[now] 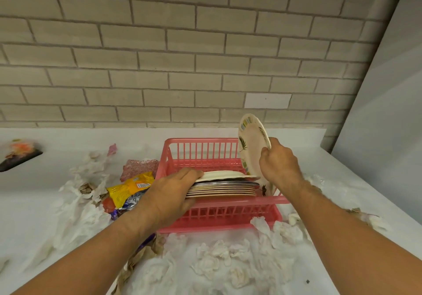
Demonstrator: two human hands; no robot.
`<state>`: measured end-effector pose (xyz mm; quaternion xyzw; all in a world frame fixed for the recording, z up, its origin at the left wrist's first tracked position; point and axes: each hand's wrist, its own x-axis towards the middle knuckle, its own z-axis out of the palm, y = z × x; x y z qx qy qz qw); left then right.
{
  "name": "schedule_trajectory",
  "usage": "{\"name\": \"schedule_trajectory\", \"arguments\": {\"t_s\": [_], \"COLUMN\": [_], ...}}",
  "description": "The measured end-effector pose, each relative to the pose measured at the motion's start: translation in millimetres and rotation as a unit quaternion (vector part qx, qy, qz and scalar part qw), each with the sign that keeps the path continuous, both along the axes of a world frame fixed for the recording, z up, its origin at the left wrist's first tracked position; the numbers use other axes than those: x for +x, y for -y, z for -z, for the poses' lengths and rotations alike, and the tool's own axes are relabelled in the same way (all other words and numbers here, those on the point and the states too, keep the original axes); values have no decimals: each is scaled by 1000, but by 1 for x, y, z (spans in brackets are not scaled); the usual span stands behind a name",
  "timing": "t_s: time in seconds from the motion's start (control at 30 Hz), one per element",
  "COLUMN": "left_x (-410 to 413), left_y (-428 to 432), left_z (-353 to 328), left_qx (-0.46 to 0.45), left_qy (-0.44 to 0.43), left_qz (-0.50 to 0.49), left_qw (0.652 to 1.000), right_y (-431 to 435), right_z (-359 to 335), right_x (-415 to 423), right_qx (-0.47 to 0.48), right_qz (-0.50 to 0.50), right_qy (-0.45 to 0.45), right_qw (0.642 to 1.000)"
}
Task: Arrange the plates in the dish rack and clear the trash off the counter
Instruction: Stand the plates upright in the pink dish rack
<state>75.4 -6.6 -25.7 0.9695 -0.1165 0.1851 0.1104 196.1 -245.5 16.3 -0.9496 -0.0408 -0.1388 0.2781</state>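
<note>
Gripping plate stack [228, 188], left fingers [194, 174]; right fingers [265, 152] clamped on upright plate [251, 144] (wrapper [130, 188] print unreadable).

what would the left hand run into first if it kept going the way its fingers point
The left hand grips the stack of plates in the pink rack, fingers pointing right; so the stack first, then probably the upright floral plate, though depth is unclear.

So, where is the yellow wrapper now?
Head view: the yellow wrapper lies on the counter, left of the pink dish rack, beside the left hand.
</note>
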Motion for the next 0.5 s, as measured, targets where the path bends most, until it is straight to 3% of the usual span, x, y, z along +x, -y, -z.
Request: {"name": "schedule_trajectory", "arguments": {"t_s": [0.37,0.5], "left_x": [-2,-3], "left_y": [3,4], "left_z": [1,2], "left_qx": [-8,-22], "left_qy": [-1,-3], "left_qz": [-5,-4], "left_qw": [1000,1000], "right_y": [0,10], "right_z": [11,10], "right_x": [8,11], "right_qx": [29,85], "right_qz": [18,42], "right_qy": [-25,-39], "right_qw": [999,995]}}
